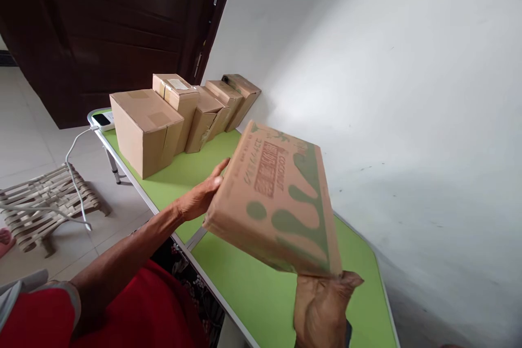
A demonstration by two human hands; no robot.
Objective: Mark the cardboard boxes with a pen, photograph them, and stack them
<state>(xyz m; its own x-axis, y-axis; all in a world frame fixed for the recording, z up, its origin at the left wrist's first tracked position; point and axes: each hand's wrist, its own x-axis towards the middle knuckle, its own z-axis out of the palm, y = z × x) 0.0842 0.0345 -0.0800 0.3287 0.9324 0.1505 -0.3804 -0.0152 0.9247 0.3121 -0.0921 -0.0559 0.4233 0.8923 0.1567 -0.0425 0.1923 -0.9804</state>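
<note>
I hold a flat cardboard box (277, 201) with green blobs and red print above the green table (228, 266). My left hand (202, 193) presses against its left end, fingers spread along the side. My right hand (322, 307) supports it from below at the near right corner. The box is tilted, its printed face turned toward me.
Several plain brown cardboard boxes (144, 130) stand in a row at the table's far end, up to the white wall. A phone (101, 118) with a white cable lies at the far left corner. A woven rack (44, 201) sits on the tiled floor, beside a dark door.
</note>
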